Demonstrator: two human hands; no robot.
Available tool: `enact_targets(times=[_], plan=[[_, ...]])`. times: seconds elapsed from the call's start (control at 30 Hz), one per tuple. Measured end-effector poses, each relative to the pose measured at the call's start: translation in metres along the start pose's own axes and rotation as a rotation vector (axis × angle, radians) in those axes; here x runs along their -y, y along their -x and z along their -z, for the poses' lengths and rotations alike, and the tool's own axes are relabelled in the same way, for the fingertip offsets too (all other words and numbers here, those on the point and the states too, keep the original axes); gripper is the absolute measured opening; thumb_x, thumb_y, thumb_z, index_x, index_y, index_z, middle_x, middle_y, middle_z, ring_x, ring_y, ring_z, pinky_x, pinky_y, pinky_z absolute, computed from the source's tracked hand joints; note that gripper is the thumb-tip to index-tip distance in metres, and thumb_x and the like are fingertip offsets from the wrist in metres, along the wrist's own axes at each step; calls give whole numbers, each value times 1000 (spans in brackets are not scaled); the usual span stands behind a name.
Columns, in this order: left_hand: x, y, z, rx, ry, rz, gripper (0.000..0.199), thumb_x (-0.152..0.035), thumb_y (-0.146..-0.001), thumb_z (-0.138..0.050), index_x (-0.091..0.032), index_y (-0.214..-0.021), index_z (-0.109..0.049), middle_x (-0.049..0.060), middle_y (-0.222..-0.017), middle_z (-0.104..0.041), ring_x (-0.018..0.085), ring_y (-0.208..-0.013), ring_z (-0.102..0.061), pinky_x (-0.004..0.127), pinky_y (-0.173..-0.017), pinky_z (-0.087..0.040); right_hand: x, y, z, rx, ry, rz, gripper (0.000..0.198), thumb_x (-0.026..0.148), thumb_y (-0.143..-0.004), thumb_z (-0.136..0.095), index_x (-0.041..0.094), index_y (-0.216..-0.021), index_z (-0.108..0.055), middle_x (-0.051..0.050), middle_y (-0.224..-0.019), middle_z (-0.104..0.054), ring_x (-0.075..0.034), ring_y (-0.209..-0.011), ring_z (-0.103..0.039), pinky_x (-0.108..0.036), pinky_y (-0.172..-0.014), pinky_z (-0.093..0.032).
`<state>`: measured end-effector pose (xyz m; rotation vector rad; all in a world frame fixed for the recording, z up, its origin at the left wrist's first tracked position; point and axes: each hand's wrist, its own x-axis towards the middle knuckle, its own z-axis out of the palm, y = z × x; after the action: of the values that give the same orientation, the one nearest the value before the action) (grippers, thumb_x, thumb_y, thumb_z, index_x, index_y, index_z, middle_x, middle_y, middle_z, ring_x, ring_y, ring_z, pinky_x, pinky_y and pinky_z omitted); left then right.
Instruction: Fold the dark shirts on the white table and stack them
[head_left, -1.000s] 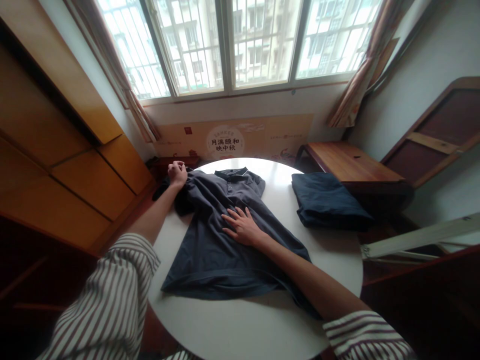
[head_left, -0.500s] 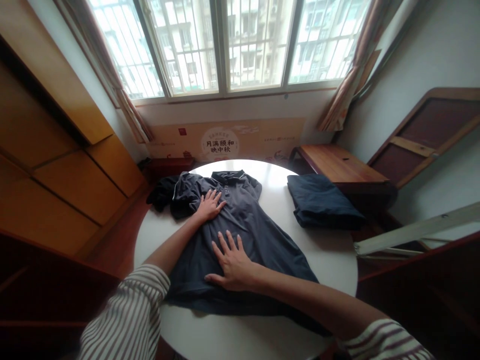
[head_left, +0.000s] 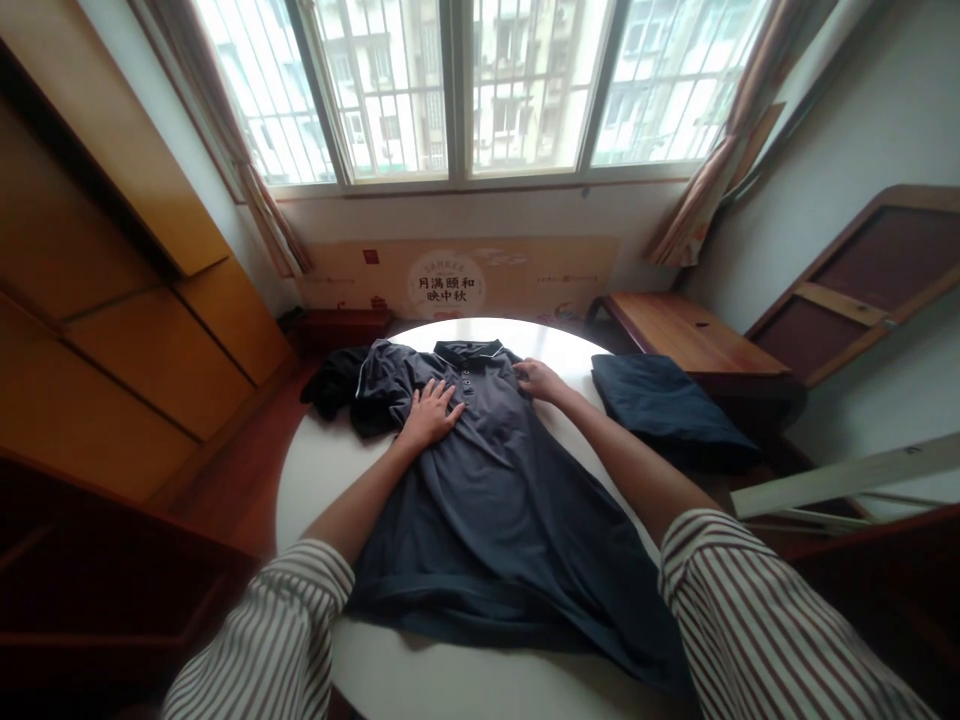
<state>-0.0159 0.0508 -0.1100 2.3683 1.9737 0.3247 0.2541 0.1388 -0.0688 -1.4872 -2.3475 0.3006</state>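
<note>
Black cloth [head_left: 330, 385]: bunched at the far left, on the tabletop's [head_left: 322, 470] rim and seemingly past it; a sweep of the left arm could nudge it down to the floor [head_left: 217, 510].

Left sleeve [head_left: 379, 385]: spread but rumpled, right up against the black cloth. From where I stand the two dark fabrics nearly merge, so a careless pull might drag both.

Left hand [head_left: 433, 412]: palm down on the chest, left of the buttons, fingers spread, its grip holding nothing. Press too hard, or slide, and it would bunch up the fabric it lies on.

Dark shirt [head_left: 487, 540]: front up across the middle of the tabletop, collar [head_left: 470, 350] at the far side, hem [head_left: 465, 605] at the near side. Soft creases run down the body; folded as it lies, it could set them in.

Right hand [head_left: 541, 380]: at the shirt's far right shoulder, fingers drawn together; I can't tell whether the grip has cloth pinched in it. A sharp tug there could skew the collar and twist the body.

Near right corner: the hem runs under the right striped cuff [head_left: 694, 540], its end hidden from me; the arm could catch and drag it.

Folded navy cloth [head_left: 667, 410]: beside the right forearm, close to the right rim; an elbow swung wide might knock it off.
</note>
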Motion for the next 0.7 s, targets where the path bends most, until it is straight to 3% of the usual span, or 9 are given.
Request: enact_targets(times=[0.1,0.2,0.47,0.6,0.7], plan=[[-1,0,1,-4,5,-3,65,-60,-97,-31,-23,-149,-42,7,-159,-32,29,-149,-20,56,-119,-19,0,-11,-13,23,16,-49,37,14,-78,-63,15,-114,-71,-13,-112,-69,-25,-99,-65,-28,-84,-49],[-2,1,3,-6,10,-1,64,-60,-97,-31,-23,-148,-43,7,-159,-33,29,-149,-21,56,-119,-19,3,-20,-16,31,-1,-82,29,16,-80,-62,17,-108,-71,-13,-110,-70,-27,-102,-64,-31,-86,-49],[-3,3,4,-18,24,0,63,-58,-97,-33,-21,-147,-44,8,-158,-34,29,-148,-21,56,-119,-19,-4,-23,12,-121,-257,-195,15,12,-84,-54,16,-92,-66,-13,-110,-67,-25,-108,-59,-34,-97,-43],[-4,4,5,-29,31,-4,61,-56,-97,-34,-22,-147,-45,7,-157,-36,29,-148,-22,55,-119,-19,-9,-16,21,-215,-495,-358,17,22,-88,-49,18,-100,-60,-9,-106,-65,-21,-97,-61,-33,-87,-49],[-4,4,5,-32,41,-3,60,-56,-97,-35,-23,-146,-45,7,-157,-36,29,-148,-22,55,-119,-18,-11,-9,20,-166,-721,-497,20,24,-85,-57,18,-104,-58,-6,-89,-63,-18,-78,-61,-32,-70,-53]])
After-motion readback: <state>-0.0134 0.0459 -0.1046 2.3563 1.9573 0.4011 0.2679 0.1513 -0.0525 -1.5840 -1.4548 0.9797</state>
